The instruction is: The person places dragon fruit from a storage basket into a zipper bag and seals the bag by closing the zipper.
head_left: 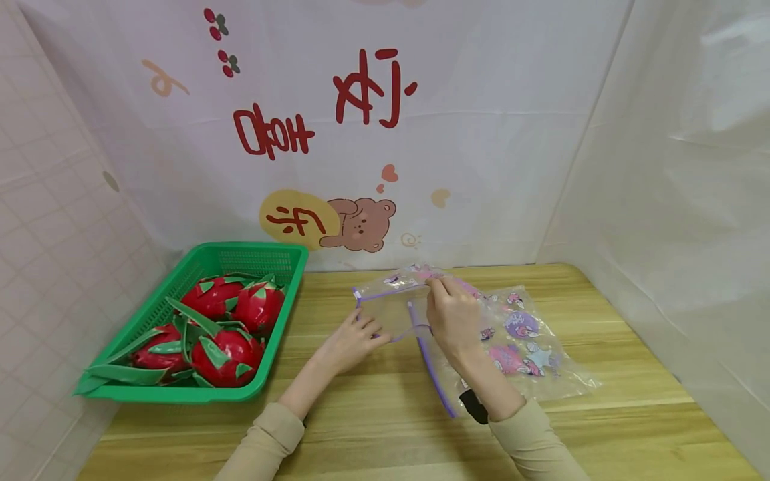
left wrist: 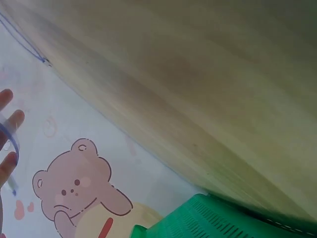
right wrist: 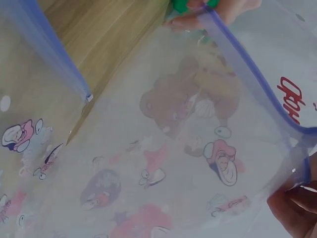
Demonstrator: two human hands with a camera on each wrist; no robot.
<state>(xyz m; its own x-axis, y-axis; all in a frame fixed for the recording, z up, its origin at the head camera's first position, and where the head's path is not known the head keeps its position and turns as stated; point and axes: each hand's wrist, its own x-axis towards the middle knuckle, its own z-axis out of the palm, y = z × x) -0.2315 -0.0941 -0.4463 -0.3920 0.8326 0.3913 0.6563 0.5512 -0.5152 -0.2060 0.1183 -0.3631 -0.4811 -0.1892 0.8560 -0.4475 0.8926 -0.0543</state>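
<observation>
A clear zip bag (head_left: 391, 312) with purple zip strips and pink-and-purple sea prints hangs between both hands, its mouth spread apart. My left hand (head_left: 355, 341) pinches the near left part of the mouth; in the left wrist view a purple strip passes between its fingers (left wrist: 15, 119). My right hand (head_left: 454, 314) pinches the right part of the mouth, fingertips bent over the purple strip. In the right wrist view, the printed wall of the bag (right wrist: 158, 148) fills the middle. A second printed zip bag (head_left: 535, 341) lies flat on the table under the right forearm.
At the left stands a green plastic basket (head_left: 180, 394) holding several red dragon fruits (head_left: 225, 357) with green leaves. The wooden table (head_left: 373, 434) meets a white printed cloth (head_left: 481, 153) at the back. Pale cloth walls stand at both sides.
</observation>
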